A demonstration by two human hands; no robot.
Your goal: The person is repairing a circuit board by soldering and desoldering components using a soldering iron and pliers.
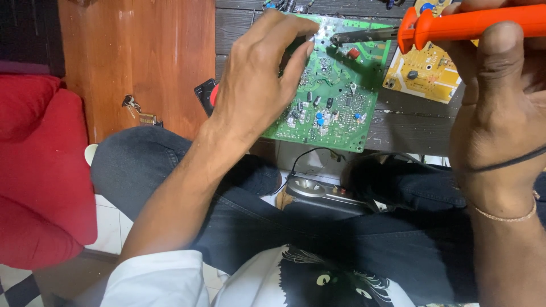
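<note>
Both hands busy (right gripping iron)

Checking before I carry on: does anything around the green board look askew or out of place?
The green circuit board lies tilted, its lower corner overhanging the dark table edge. The left hand rests on it; the right hand holds the orange soldering iron.

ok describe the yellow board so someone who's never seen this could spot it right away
Start at the big green circuit board on the dark wooden table. Just to its right, under the orange soldering iron in the right hand, lies the yellow board. It is smaller, and the only yellow one.
</note>
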